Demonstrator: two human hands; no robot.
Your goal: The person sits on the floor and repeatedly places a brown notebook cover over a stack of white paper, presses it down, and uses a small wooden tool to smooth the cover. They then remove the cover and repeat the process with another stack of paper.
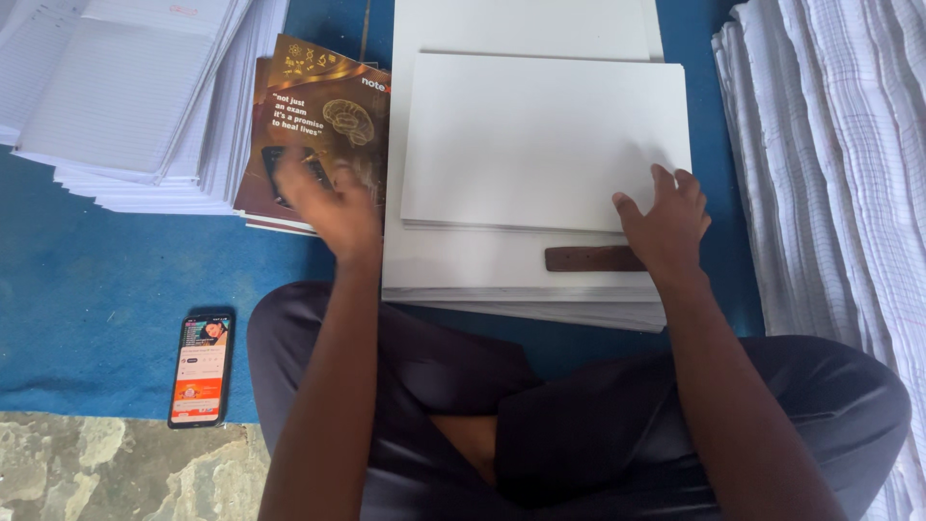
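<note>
White sheets under spread right hand; left hand, blurred, touches brown covers.

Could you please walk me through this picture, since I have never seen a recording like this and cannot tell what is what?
The picture comes from a camera worn on a seated person's head, looking down over crossed legs. The left hand, blurred, is over a pile of brown printed covers. The right hand rests flat on a stack of white sheets, beside a small brown wooden bar. Stacks of ruled paper lie at the far left, more folded sheets at right. A phone lies on the blue mat. Neither hand visibly grips anything.
</note>
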